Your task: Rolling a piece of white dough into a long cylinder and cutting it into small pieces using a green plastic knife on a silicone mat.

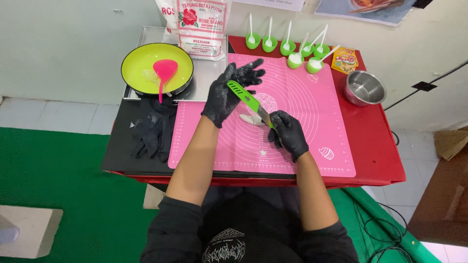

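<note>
My right hand (288,135), in a black glove, grips one end of a green knife (247,99) over a pink silicone mat (312,122). The knife slants up and to the left, and its slotted far end lies against the palm of my left hand (229,92). That hand, also in a black glove, has its fingers spread. A small white piece of dough (248,118) lies on the mat just under the knife, between the two hands. Which end of the knife is the handle is hard to tell.
The mat lies on a red table (375,146). At the back left, a yellow-green pan (141,65) with a pink spatula (164,73) sits on a metal tray, with flour bags (202,29) beside it. Also present: several green cups with white spoons (292,48), a steel bowl (364,87), black gloves (153,129).
</note>
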